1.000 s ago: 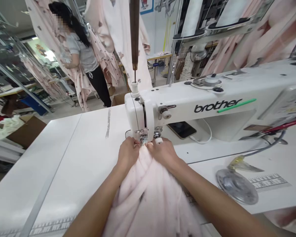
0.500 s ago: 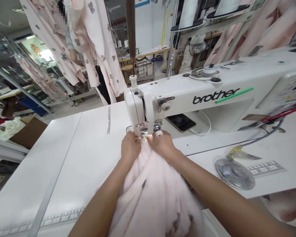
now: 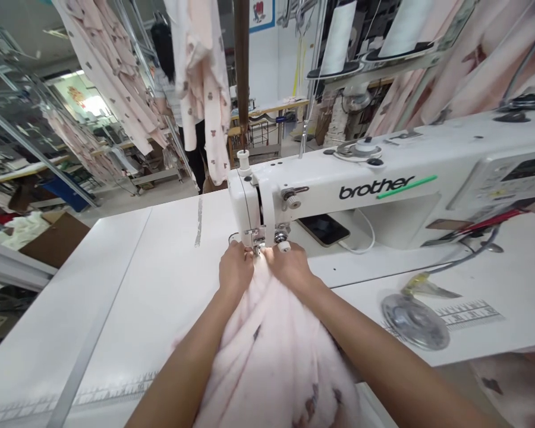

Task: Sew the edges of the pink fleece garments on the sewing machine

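One word reads clearly: "brother", in dark lowercase letters on the white arm of the sewing machine (image 3: 383,161), right of centre in the frame. A green strip (image 3: 407,186) slants along the lower edge of its last letters and runs on past them to the right. Printed scales with ruled marks show on the tabletop (image 3: 169,279), one ruler strip (image 3: 472,312) at lower right and another scale (image 3: 78,397) at lower left; their figures are too blurred to read. Marks on the machine's control panel (image 3: 494,183), at the right edge, are likewise too small to make out.
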`<state>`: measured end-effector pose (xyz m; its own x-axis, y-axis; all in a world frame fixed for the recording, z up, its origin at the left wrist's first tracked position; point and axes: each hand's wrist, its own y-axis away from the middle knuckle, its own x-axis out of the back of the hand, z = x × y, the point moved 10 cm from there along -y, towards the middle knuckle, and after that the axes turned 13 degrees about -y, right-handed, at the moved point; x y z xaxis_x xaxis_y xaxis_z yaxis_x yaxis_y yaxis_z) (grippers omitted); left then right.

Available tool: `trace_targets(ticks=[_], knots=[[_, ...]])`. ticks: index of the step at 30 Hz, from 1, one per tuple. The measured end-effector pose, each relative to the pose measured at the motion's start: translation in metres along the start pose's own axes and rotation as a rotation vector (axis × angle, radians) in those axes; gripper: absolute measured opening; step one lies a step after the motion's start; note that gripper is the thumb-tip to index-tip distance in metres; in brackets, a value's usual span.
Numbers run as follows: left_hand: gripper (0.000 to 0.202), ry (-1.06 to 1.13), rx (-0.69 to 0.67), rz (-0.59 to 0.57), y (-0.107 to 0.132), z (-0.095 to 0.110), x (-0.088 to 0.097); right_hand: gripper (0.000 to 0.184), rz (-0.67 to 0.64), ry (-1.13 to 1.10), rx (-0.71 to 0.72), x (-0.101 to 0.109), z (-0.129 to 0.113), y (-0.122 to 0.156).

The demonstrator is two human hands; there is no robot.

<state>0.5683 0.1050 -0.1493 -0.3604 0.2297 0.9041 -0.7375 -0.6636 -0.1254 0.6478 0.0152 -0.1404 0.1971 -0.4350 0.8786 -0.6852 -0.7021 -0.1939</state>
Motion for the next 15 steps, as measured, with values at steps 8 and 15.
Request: trace_targets(ticks=[8, 15], knots=[[0.018, 0.045, -0.006, 0.005, 0.0005, 0.0011, 0.0018, 0.024, 0.003, -0.025, -0.011, -0.0013, 0.0006, -0.0007], [0.015, 0.061, 0.012, -0.038, -0.0014, -0.0032, 0.0093, 0.023, -0.018, -0.126, 0.001, 0.0055, -0.0015, 0.0038]])
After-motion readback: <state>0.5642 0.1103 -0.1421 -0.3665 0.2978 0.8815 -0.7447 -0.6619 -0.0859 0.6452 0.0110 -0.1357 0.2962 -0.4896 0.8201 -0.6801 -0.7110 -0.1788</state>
